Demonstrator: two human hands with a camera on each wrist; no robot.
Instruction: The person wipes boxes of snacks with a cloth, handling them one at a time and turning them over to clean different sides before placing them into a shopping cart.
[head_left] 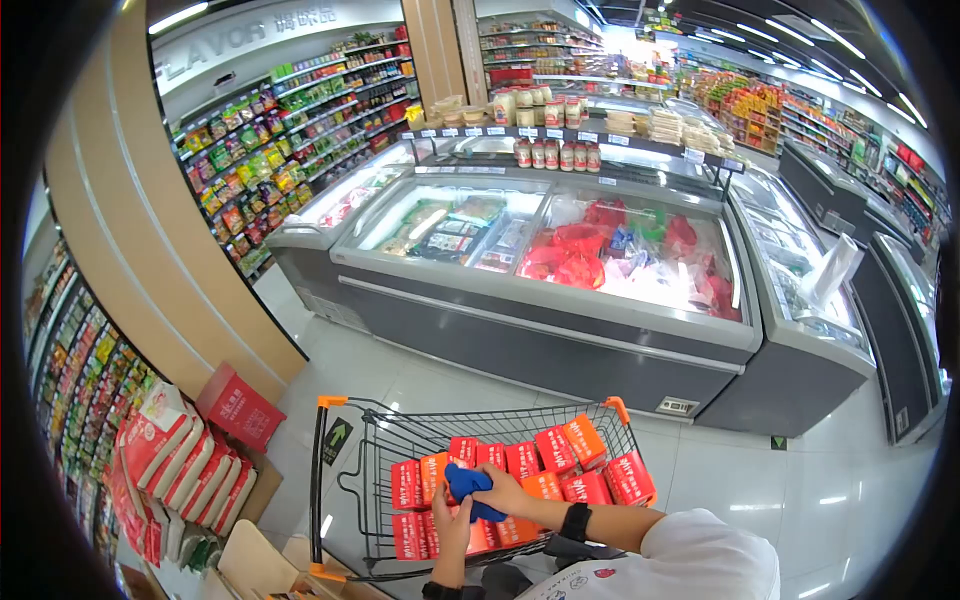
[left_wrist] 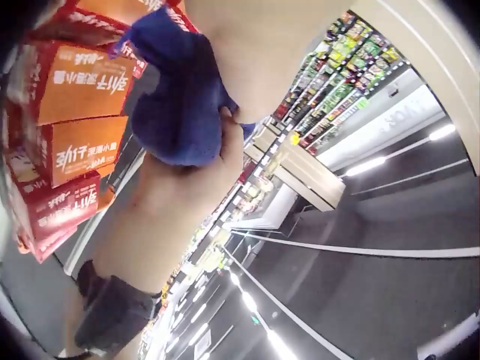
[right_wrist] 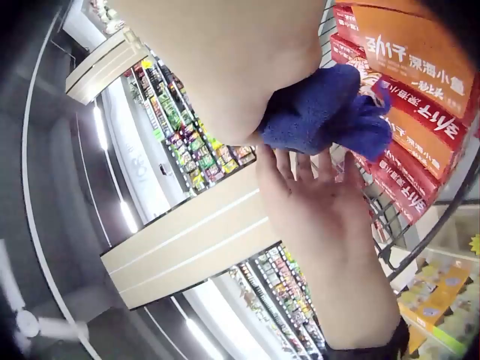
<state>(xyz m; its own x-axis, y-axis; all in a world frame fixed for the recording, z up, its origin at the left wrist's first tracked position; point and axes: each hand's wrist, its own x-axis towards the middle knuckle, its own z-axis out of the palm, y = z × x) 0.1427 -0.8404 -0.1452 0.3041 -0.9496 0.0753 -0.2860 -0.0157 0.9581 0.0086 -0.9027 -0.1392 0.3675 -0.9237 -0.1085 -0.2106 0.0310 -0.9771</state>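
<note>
A crumpled blue cloth (head_left: pixel 466 484) is held between both hands above the shopping cart (head_left: pixel 385 425). My left hand (head_left: pixel 452 520) grips its lower side, with fingers bent up against the fabric. From the other side my right hand (head_left: pixel 506 493) pinches it. In the left wrist view the cloth (left_wrist: pixel 184 97) bunches over the right hand's fingers, and a loose end hangs toward the boxes. The right wrist view shows the left hand (right_wrist: pixel 319 202) with fingertips at the cloth's (right_wrist: pixel 322 112) underside. Red and orange printed boxes (head_left: pixel 540 487) fill the cart below.
A chest freezer (head_left: pixel 540 310) with glass lids stands ahead, jars (head_left: pixel 556 155) along its top shelf. To the left are stacked white and red sacks (head_left: pixel 185 455), a red carton (head_left: pixel 240 408) and a beige pillar (head_left: pixel 170 240). Shelves of packets (head_left: pixel 250 170) line the wall behind.
</note>
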